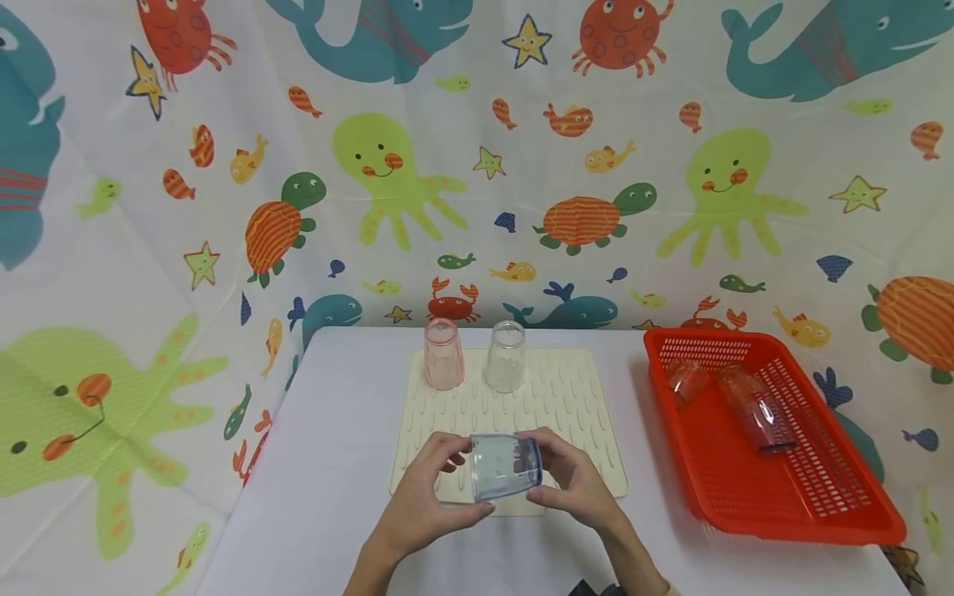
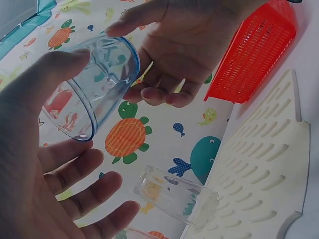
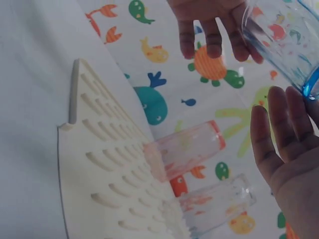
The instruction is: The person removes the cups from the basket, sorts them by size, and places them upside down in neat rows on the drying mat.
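A clear blue-tinted drinking glass (image 1: 507, 468) lies on its side in the air between both hands, over the front of a cream ridged drying mat (image 1: 574, 397). My left hand (image 1: 428, 497) pinches its left end between thumb and fingers. At the thick blue right end, my right hand (image 1: 577, 482) holds it with thumb below and fingers above. In the left wrist view, the lower fingers of the left hand (image 2: 75, 189) spread away from the glass. A pink glass (image 1: 444, 356) and a clear glass (image 1: 506, 358) stand upside down at the mat's back.
On the right sits a red plastic basket (image 1: 745, 513) with slotted walls. Inside lie a small glass (image 1: 686, 379) and a taller glass (image 1: 756, 410), both on their sides. A curtain (image 1: 477, 207) printed with sea animals hangs behind the white table (image 1: 328, 463).
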A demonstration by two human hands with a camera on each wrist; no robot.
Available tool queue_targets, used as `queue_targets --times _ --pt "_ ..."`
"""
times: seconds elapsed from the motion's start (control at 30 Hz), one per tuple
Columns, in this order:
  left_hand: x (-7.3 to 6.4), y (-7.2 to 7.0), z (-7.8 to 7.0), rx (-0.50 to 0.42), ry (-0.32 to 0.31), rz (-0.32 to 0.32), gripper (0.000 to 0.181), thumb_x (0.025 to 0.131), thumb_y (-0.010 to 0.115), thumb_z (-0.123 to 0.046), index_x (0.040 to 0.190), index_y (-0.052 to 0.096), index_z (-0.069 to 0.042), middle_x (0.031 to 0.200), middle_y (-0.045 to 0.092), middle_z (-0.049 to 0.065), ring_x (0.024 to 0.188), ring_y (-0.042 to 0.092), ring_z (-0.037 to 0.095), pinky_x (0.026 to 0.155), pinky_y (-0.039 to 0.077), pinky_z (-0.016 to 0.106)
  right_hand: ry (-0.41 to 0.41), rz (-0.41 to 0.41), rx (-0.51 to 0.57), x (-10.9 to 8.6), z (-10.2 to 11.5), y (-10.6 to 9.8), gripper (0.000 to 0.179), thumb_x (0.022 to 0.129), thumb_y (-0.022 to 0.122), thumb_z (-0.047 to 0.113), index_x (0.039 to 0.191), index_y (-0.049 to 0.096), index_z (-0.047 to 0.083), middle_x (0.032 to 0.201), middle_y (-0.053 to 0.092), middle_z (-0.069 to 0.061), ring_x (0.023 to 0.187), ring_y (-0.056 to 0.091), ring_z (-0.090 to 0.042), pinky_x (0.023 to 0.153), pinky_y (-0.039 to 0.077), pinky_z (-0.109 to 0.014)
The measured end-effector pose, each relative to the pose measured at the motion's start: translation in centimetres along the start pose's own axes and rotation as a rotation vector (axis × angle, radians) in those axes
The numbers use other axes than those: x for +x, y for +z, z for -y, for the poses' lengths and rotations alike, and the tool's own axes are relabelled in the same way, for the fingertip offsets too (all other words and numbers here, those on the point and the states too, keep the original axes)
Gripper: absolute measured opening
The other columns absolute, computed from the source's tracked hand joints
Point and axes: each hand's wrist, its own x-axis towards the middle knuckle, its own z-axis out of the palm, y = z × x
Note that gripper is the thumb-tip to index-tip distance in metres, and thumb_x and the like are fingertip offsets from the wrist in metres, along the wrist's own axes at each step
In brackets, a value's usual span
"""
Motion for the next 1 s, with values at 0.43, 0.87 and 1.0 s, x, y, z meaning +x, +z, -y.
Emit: queue_targets --times 0.43,0.87,1.0 --pt "-0.8 0.3 0.6 0.001 -0.09 0.028 0.064 0.073 0.088 -0.048 0.129 0.056 -0.038 0.124 0.055 -0.015 0.106 0.059 0.009 0.087 0.057 0.025 -0.068 -0.053 0.011 1.4 -0.2 1.5 0.057 0.084 0.068 -0.002 0.136 0.048 -0.006 0.129 0.058 -0.009 0.116 0.057 -0.017 0.106 0.051 -0.029" --pt "-2.7 0.0 2.9 0.113 -0.166 -0.117 0.07 0.073 0.091 -0.032 0.135 0.06 -0.026 0.119 0.061 -0.009 0.098 0.059 0.008 0.082 0.058 0.025 -0.062 -0.129 -0.191 3.3 -1.3 1.6 0.055 0.081 0.073 -0.004 0.133 0.054 0.004 0.126 0.062 -0.011 0.121 0.06 -0.013 0.116 0.043 -0.025" --pt "-3.7 -0.1 4.4 0.294 -0.201 -0.244 0.063 0.075 0.089 -0.03 0.131 0.064 -0.015 0.116 0.063 -0.007 0.098 0.061 0.012 0.08 0.058 0.029 -0.026 -0.158 -0.22 4.1 -1.5 1.5 0.055 0.082 0.074 0.002 0.132 0.054 0.006 0.126 0.062 -0.013 0.12 0.061 -0.012 0.113 0.047 -0.025"
